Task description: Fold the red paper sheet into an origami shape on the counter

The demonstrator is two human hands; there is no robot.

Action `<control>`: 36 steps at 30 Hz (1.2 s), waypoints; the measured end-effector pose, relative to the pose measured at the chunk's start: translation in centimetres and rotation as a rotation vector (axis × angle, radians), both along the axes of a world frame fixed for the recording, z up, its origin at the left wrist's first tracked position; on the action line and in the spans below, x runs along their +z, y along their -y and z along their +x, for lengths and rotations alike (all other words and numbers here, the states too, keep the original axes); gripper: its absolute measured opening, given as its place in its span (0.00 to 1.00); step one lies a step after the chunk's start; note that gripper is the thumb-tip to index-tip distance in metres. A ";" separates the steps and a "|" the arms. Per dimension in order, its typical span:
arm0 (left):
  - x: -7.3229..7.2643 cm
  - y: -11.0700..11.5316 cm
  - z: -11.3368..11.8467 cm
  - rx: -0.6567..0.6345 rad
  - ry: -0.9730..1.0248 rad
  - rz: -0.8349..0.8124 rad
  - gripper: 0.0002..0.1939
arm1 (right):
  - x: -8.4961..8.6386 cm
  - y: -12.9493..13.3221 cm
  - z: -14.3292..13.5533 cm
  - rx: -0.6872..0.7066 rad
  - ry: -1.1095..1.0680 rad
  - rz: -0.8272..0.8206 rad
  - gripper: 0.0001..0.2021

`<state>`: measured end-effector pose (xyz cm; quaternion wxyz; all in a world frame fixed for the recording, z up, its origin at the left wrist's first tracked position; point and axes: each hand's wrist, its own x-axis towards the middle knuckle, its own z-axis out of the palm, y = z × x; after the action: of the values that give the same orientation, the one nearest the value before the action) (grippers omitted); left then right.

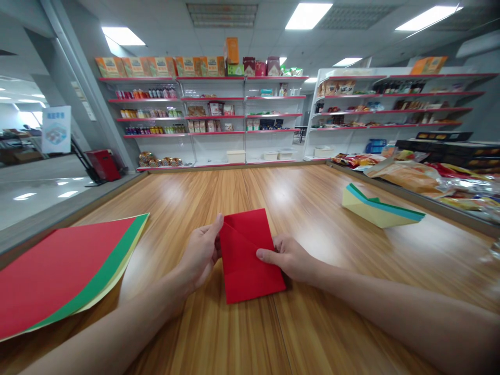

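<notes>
A folded red paper [252,278] is held between both hands just above the wooden table [187,333], its lower end nearest me. My left hand [201,252] grips the upper left edge, thumb at the corner and the other fingers behind. On the right edge, my right hand [291,256] pinches the paper with its thumb on the front face; its other fingers are mostly hidden behind. A diagonal fold line runs across the paper's upper part.
Red, green and pale yellow sheets [74,265] lie stacked at the left. A folded paper boat [380,211] in yellow, blue and green stands at the right. Snack packets [414,177] lie beyond the right edge; stocked shelves [216,133] stand behind.
</notes>
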<state>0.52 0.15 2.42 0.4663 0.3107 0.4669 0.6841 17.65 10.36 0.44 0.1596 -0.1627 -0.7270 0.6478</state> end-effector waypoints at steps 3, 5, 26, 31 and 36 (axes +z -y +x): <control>-0.1 0.3 0.6 0.122 -0.223 -0.020 0.21 | 0.0 0.0 0.0 0.024 -0.015 0.079 0.22; 0.0 0.6 1.2 0.251 -0.368 -0.020 0.22 | 0.1 0.3 0.2 0.073 -0.028 0.132 0.21; -0.8 0.2 0.8 0.492 -0.437 -0.078 0.25 | 1.8 4.2 0.7 0.275 0.141 0.109 0.31; -0.4 0.5 1.4 0.472 -0.531 -0.079 0.25 | 2.6 4.6 0.9 0.286 0.023 0.381 0.27; 0.4 0.9 1.6 0.647 -0.686 -0.020 0.25 | 2.1 4.6 0.2 0.198 -0.017 0.120 0.17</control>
<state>2.08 -0.79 2.85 0.0509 0.3530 0.6734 0.6475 17.84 5.81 2.56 0.1101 -0.0747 -0.7755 0.6171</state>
